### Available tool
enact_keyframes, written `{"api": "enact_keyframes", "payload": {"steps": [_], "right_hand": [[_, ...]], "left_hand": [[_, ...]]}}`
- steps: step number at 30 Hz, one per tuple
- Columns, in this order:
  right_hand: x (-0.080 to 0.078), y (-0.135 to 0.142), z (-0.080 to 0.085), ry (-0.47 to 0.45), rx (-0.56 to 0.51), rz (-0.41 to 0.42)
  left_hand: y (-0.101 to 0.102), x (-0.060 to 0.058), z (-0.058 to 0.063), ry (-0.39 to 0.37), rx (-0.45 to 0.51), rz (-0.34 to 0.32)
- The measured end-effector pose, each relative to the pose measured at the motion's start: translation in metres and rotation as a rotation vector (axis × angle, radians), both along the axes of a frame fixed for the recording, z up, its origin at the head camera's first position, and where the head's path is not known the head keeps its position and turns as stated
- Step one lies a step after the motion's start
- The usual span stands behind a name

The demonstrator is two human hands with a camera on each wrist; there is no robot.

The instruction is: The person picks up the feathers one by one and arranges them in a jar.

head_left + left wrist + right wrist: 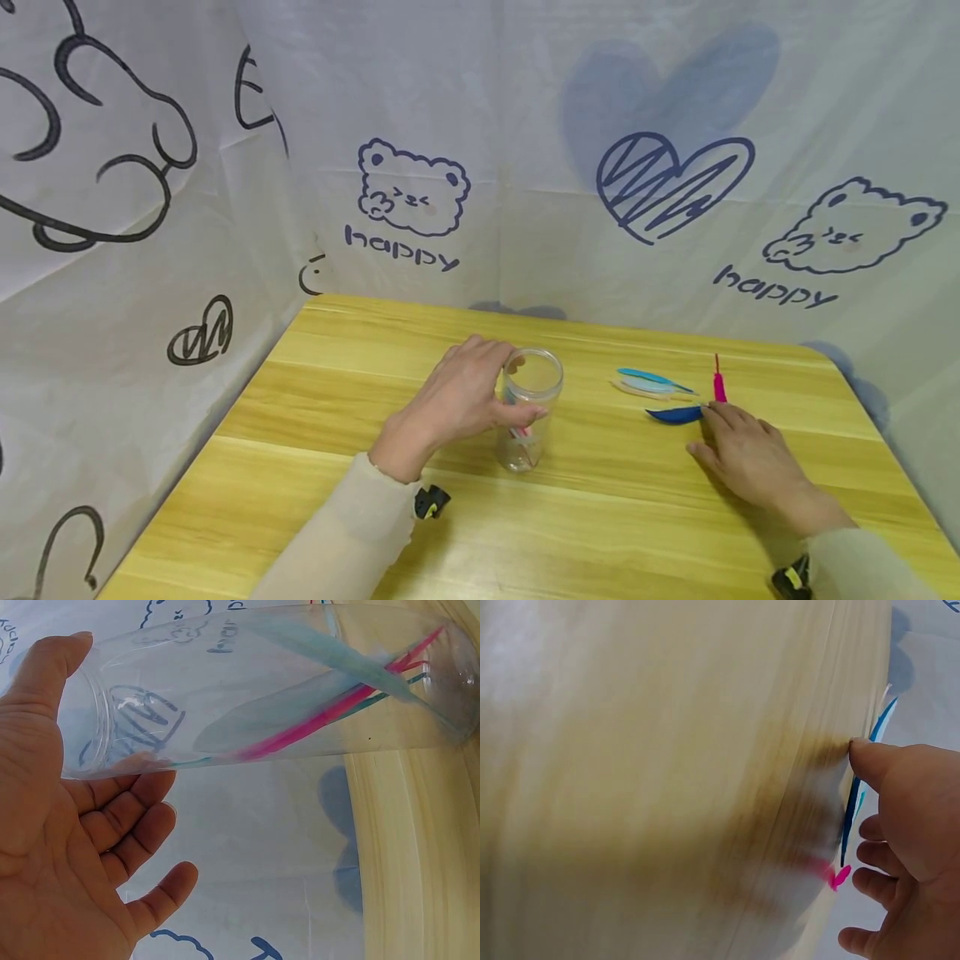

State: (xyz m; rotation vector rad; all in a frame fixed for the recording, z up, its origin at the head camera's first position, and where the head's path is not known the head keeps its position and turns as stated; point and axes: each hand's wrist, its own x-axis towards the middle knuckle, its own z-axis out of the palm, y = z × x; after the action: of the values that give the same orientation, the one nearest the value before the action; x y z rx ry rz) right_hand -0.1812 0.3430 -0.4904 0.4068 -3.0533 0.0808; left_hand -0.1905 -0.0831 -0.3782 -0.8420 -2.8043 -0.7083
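My left hand (468, 392) grips a clear jar (536, 446) near its mouth, with the thumb across the near side and fingers behind. The jar stands upright on the table. Inside it, the left wrist view shows pale teal feathers (262, 712) and a pink feather (300, 731). My right hand (746, 454) is over the table at the right, its index fingertip at the quill end of a dark blue feather (673, 415). The thumb stays apart from the fingers. Just beyond the fingers lies another pink feather (719, 387), partly hidden by them.
A bright blue feather (651, 377), a whitish feather (643, 386) and a beige one lie together between the jar and the right hand. The yellow wood-grain table (600, 517) meets white printed cloth (525, 250) at its back and left.
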Motion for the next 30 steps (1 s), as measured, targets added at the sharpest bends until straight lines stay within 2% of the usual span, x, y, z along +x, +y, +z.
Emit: {"api": "enact_keyframes", "payload": {"steps": [5,14,19,24,30], "right_hand": [[0.0,0.0,-0.002,-0.025,0.017,0.016],[0.001,0.0,-0.004,0.037,0.047,0.064],[0.0,-0.003,-0.004,0.047,0.027,0.094],[0.004,-0.015,-0.003,0.047,0.019,0.102],[0.008,-0.038,-0.003,0.087,0.037,0.147]], "left_hand": [[0.0,0.0,0.0,0.005,-0.006,0.006],[0.001,0.001,-0.002,-0.001,-0.013,0.015],[0.001,0.001,-0.002,0.001,-0.005,0.014],[0.001,0.0,-0.003,-0.005,-0.003,0.012],[0.002,0.0,-0.003,-0.008,-0.005,0.013]]}}
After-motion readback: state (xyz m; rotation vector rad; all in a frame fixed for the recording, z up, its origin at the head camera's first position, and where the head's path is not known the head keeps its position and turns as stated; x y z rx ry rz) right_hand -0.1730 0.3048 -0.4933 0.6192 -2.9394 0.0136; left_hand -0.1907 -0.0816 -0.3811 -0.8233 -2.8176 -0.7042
